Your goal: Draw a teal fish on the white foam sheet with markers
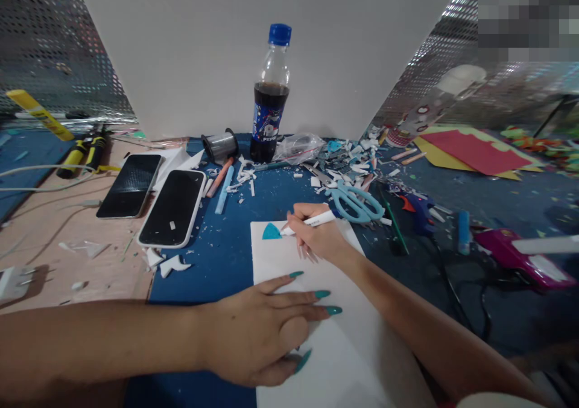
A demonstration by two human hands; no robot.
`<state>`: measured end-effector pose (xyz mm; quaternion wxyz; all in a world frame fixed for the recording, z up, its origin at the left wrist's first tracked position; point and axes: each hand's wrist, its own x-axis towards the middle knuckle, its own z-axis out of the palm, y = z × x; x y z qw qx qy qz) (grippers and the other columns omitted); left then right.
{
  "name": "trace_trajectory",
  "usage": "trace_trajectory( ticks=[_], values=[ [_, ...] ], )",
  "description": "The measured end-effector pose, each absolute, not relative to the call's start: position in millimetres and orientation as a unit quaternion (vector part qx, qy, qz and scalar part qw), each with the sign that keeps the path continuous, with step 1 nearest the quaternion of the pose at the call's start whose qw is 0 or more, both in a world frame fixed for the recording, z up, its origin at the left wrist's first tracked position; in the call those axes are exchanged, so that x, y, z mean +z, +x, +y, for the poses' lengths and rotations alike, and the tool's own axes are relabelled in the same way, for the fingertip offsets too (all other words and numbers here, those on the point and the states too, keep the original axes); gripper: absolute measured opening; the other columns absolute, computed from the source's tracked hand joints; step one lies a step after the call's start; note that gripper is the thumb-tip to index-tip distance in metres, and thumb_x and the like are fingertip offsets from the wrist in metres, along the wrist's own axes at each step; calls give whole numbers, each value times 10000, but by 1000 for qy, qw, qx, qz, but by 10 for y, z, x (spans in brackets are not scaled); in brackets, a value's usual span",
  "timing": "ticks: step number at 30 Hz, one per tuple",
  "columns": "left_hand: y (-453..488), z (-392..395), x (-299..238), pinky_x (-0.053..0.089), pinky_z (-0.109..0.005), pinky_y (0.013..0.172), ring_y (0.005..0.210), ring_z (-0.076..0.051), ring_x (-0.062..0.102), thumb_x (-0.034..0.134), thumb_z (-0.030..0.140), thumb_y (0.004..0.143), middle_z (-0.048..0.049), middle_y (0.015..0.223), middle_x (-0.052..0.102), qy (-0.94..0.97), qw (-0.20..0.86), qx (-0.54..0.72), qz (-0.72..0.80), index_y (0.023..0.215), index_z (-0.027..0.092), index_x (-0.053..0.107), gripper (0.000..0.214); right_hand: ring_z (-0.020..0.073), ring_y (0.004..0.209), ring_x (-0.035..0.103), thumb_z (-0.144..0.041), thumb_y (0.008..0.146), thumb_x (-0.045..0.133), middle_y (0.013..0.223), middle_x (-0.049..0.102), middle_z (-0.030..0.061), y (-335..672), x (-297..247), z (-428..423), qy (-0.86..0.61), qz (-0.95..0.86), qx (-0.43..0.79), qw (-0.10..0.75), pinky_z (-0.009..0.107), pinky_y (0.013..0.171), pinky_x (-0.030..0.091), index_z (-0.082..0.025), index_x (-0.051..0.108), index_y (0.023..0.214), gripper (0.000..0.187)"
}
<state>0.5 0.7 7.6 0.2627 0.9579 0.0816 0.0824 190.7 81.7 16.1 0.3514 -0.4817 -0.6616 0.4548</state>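
Note:
A white sheet of paper (335, 360) lies on the blue table in front of me. My left hand (266, 329) rests flat on it with the fingers spread, holding nothing. Closed around a white marker (319, 218) with a dark blue end, my right hand (319, 236) is near the sheet's far edge. The marker's tip points left at a small teal-blue rounded triangle (271, 232) at the sheet's far left corner. Whether that shape is drawn or a loose piece, I cannot tell. Light-blue-handled scissors (357, 203) lie just beyond my right hand.
Two phones (173, 209) (129, 186) lie at left. A cola bottle (270, 100) stands beside a wire spool (220, 146), before a white board (190, 46). White scraps (357, 160) are heaped behind the scissors. A glue gun (423, 212) and magenta device (520, 257) lie at right.

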Motion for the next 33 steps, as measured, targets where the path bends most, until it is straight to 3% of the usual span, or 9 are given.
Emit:
trace_trajectory(
  ticks=[3,6,9,17,23,28,33],
  values=[
    [8,0,52,201,-489,1282,1520,-263,348,360,348,1055,-158,1567,467,955,269,96,84,1322,96,489,390,74,313,440,-478,908,637,419,503,-45,1888,154,847,-460,-643,471,390,193,328,305,-214,421,557,489],
    [8,-8,30,194,-507,1284,1515,-269,358,368,341,1053,-168,1559,475,952,275,110,84,1315,98,500,381,78,334,476,-512,815,771,433,539,-52,1835,160,903,-433,-630,492,416,192,348,359,-218,419,591,511],
    [7,-12,29,194,-500,1285,1509,-269,371,377,334,1055,-163,1551,488,952,272,113,87,1299,98,510,365,69,292,434,-523,741,837,393,506,-74,1784,169,958,-428,-613,521,412,184,314,319,-227,379,594,565],
    [20,-5,66,178,-473,1289,1515,-263,359,377,346,1060,-142,1556,487,961,249,89,86,1279,82,522,372,60,265,419,-547,853,737,400,540,-54,1763,184,973,-426,-618,546,371,172,279,264,-217,401,591,540],
    [10,-10,48,184,-472,1289,1505,-267,377,404,331,1052,-138,1566,474,958,251,108,85,1247,89,537,338,60,304,434,-499,914,688,372,469,-71,1764,160,972,-421,-670,494,361,188,364,372,-217,412,552,536],
    [13,-11,38,176,-485,1291,1509,-268,370,384,336,1056,-138,1573,463,956,258,110,87,1267,85,539,363,63,319,429,-533,905,680,402,480,-63,1767,160,981,-419,-673,498,351,187,319,275,-224,403,564,537],
    [15,-3,61,199,-501,1286,1513,-280,361,387,336,1057,-150,1571,460,954,273,97,84,1286,80,543,377,66,327,417,-548,907,668,405,468,-61,1781,161,974,-426,-672,503,338,194,330,261,-227,380,576,544]
  ],
)
